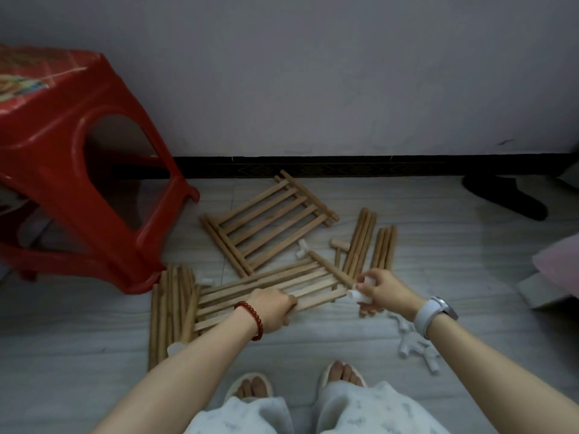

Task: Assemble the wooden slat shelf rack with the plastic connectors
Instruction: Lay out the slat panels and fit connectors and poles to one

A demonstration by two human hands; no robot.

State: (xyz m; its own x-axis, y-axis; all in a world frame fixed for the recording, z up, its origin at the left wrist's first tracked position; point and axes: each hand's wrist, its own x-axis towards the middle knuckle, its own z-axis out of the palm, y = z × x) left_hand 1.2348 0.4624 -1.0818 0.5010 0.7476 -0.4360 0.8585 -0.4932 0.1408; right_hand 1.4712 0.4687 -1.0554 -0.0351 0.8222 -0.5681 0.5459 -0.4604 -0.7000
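A wooden slat panel lies tilted across the floor in front of me. My left hand grips its near edge, fingers curled round a slat. My right hand holds a white plastic connector at the end of the panel's round end rail. A second slat panel lies flat further back. Loose round dowels lie in a bundle at the left and in two groups at the right. More white connectors lie scattered under my right wrist.
A red plastic stool stands at the left, close to the dowels. The wall and black skirting close off the back. A dark sock lies far right. My slippered feet are at the bottom.
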